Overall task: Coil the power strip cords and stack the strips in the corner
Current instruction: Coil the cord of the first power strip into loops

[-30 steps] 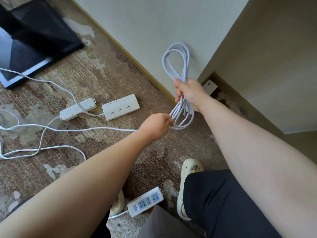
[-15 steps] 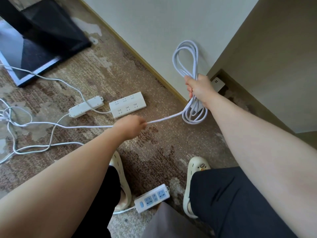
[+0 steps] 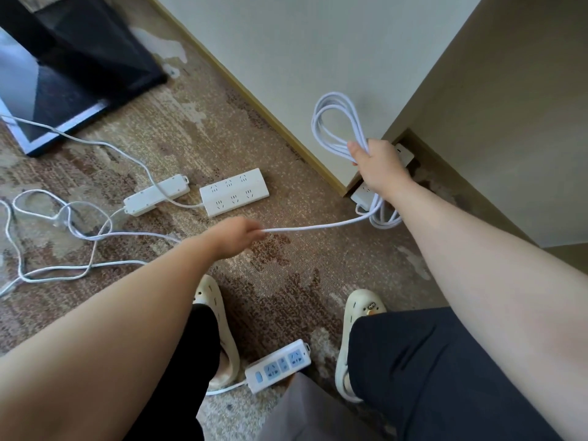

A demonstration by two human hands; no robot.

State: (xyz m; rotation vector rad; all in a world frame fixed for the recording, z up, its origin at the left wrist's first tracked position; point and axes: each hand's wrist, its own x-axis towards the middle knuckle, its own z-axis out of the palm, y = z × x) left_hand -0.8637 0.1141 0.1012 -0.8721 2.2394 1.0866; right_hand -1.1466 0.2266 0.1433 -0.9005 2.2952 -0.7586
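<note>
My right hand (image 3: 380,165) grips a bundle of white cord loops (image 3: 334,122), held up near the wall corner. A stretch of the same white cord (image 3: 318,226) runs taut from that bundle to my left hand (image 3: 235,235), which pinches it. Behind my right hand a white power strip (image 3: 364,194) lies in the corner, partly hidden. On the carpet lie a wide white strip (image 3: 234,191), a narrow white strip (image 3: 156,194), and a strip with blue sockets (image 3: 278,364) between my feet. Loose white cords (image 3: 63,224) tangle at the left.
A black-framed panel (image 3: 63,78) leans at the upper left. A white wall with a wooden skirting (image 3: 273,122) meets a beige wall (image 3: 493,122) at the corner. My feet wear cream slippers (image 3: 359,313) on the patterned carpet.
My left hand has slid left along the cord, away from the bundle, drawing out a longer taut stretch. More tangled cord has come into sight at the left.
</note>
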